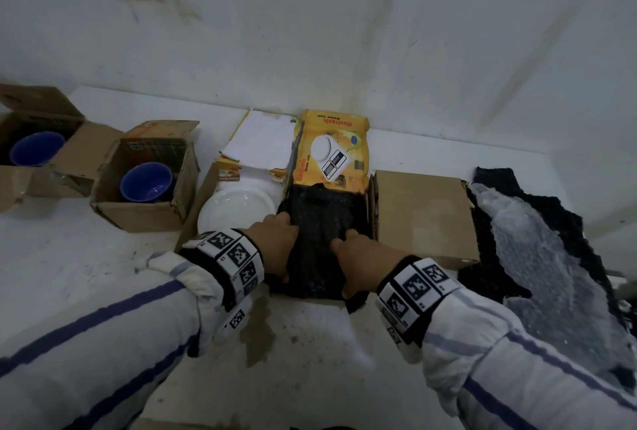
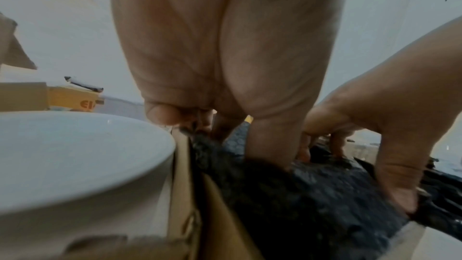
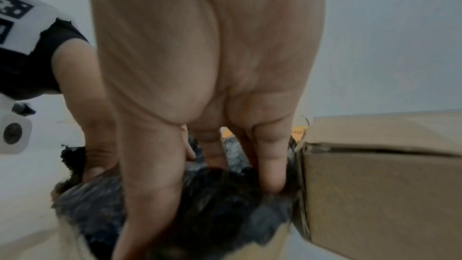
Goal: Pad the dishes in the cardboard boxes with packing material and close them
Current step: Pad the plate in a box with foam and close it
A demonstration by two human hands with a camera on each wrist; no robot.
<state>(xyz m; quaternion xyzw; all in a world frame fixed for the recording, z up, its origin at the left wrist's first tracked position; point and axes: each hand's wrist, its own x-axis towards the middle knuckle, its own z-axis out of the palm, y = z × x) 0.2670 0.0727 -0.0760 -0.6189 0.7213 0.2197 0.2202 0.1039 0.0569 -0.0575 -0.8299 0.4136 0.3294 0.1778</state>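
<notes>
A yellow kitchen-scale box (image 1: pixel 331 150) stands open in the middle, its lid flap raised toward the wall. Black bubble wrap (image 1: pixel 320 223) fills it and spills over the near edge. My left hand (image 1: pixel 275 240) presses the wrap's left side with fingers pointing down into the box (image 2: pixel 225 122). My right hand (image 1: pixel 358 254) pushes down on the right side, fingers straight (image 3: pixel 212 149). The wrap (image 2: pixel 312 205) (image 3: pixel 212 205) hides whatever dish lies under it. A white plate (image 1: pixel 238 209) (image 2: pixel 75 155) sits uncovered in the open box just to the left.
A closed brown box (image 1: pixel 420 216) (image 3: pixel 375 195) touches the yellow box on the right. Beyond it lies a pile of clear and black bubble wrap (image 1: pixel 551 257). Two open cardboard boxes at the left each hold a blue bowl (image 1: pixel 146 181) (image 1: pixel 36 149). A wall runs close behind.
</notes>
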